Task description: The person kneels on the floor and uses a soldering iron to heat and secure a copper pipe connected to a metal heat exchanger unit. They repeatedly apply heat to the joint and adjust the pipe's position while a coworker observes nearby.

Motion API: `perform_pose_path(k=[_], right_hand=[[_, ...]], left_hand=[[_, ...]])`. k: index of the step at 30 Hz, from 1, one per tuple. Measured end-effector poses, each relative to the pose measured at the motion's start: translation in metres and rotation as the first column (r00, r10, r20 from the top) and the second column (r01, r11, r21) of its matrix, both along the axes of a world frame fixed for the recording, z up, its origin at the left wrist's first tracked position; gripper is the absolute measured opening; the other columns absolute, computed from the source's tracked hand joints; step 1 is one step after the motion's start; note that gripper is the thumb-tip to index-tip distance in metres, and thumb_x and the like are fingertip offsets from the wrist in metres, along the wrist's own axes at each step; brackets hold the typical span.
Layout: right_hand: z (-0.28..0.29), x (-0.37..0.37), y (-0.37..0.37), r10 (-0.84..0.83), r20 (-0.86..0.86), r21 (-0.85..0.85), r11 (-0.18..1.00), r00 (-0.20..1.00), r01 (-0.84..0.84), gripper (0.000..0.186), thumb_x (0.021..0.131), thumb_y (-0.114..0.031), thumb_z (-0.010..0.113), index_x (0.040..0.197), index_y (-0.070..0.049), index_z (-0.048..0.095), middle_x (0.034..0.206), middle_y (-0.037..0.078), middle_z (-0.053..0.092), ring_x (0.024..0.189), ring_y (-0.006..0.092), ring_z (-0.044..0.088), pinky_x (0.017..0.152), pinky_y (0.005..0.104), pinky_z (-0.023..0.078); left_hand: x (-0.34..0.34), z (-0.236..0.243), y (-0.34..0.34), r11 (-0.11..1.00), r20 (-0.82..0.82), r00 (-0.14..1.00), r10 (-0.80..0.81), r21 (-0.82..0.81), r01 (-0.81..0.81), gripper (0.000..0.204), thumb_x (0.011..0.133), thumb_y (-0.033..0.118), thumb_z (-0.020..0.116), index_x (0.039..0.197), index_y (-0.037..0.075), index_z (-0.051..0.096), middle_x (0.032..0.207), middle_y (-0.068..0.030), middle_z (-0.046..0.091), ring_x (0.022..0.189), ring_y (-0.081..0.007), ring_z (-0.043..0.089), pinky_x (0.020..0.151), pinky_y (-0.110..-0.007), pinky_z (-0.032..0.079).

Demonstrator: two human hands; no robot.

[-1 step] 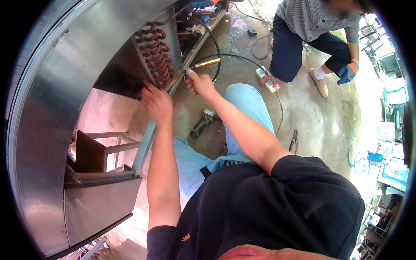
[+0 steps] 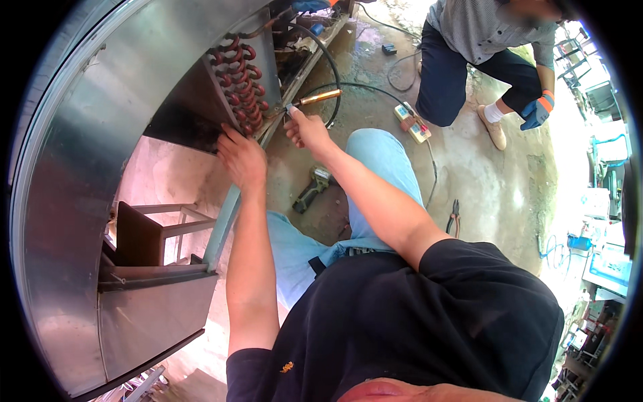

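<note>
My left hand [image 2: 242, 161] lies at the lower end of a dark red spiral tube coil [image 2: 238, 84], fingers stretched out against the metal edge under it. The fingers look spread, and they hold nothing that I can see. My right hand [image 2: 309, 134] is closed, with thumb and fingers pinching a small greyish piece that I cannot make out. Just beyond the thumb, a shiny copper-coloured cylinder [image 2: 320, 98] with a narrower end sticks out to the right. The coil sits inside an open metal housing beside a dark panel [image 2: 181, 120].
A large curved steel casing [image 2: 67, 167] fills the left side. A cordless drill [image 2: 313, 189] lies on the floor by my knees, pliers [image 2: 455, 218] to the right. Past a power strip [image 2: 413, 123] with trailing cables, another person [image 2: 495, 53] kneels, wearing a blue-and-orange glove.
</note>
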State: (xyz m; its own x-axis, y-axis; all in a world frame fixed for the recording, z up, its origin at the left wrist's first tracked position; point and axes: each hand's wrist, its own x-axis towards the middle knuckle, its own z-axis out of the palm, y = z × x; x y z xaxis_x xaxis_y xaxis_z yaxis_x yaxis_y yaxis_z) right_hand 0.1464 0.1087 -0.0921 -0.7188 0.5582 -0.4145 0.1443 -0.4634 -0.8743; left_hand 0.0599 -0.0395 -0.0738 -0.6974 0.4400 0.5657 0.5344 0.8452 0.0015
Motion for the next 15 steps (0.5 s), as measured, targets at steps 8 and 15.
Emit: perform_pose_path(k=[8,15], right_hand=[[0.013,-0.023,-0.012,-0.169,0.082,-0.308,0.933,0.982,0.186,0.047,0.102,-0.043,0.044,0.085,-0.002,0.061,0.065,0.002,0.051,0.049,0.0133,0.043,0.043,0.0301,0.033],[0.015,-0.019,-0.004,-0.103,0.128,-0.224,0.966,0.986,0.13,0.047,0.101,-0.042,0.045,0.08,-0.002,0.059,0.061,0.004,0.049,0.045,0.015,0.043,0.04,0.0329,0.032]], left_hand=[[0.002,0.0,0.003,0.998,0.011,0.999,0.04,-0.044,-0.039,0.062,0.091,0.024,0.067,0.141,-0.007,0.047,0.115,-0.0201,0.058,0.103,-0.033,0.06,0.09,-0.042,0.049],[0.001,0.0,0.001,0.998,0.003,0.999,0.037,-0.044,-0.037,0.061,0.092,0.024,0.064,0.142,-0.006,0.046,0.114,-0.0191,0.058,0.104,-0.0326,0.06,0.09,-0.042,0.049]])
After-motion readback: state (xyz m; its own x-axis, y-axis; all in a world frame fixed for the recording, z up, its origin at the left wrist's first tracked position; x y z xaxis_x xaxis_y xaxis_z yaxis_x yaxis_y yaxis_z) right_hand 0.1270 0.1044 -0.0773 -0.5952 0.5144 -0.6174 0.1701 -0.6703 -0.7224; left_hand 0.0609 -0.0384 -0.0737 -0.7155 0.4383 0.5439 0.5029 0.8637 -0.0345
